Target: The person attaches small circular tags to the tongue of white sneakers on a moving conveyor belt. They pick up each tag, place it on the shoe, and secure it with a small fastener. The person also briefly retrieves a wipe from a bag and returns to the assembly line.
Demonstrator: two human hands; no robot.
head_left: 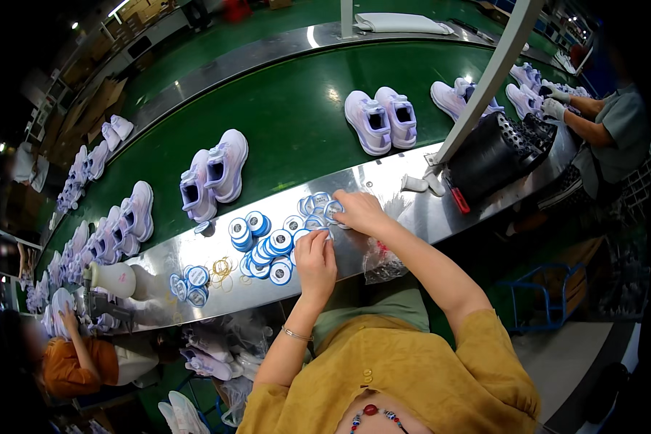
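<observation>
Several round white tags with blue edges (281,241) lie in overlapping heaps on the metal ledge in front of me. At the far right of the heap, my right hand (362,213) has its thumb and fingers closed on the rim of one round tag (333,210). Closer to me, my left hand (316,258) is held at the heap's near right side, its fingers pressed together. What they pinch, if anything, is hidden behind the fingers. A smaller group of the tags (197,275) sits to the left, beside a tangle of yellowish elastic loops (222,273).
Pale lilac sneakers stand in pairs on the green conveyor belt (289,108), one pair (380,121) straight ahead. A slanted metal post (477,94), black bag (495,152) and red-handled tool (459,200) are at right. A clear plastic bag (385,262) lies near my right forearm. Co-workers sit at both sides.
</observation>
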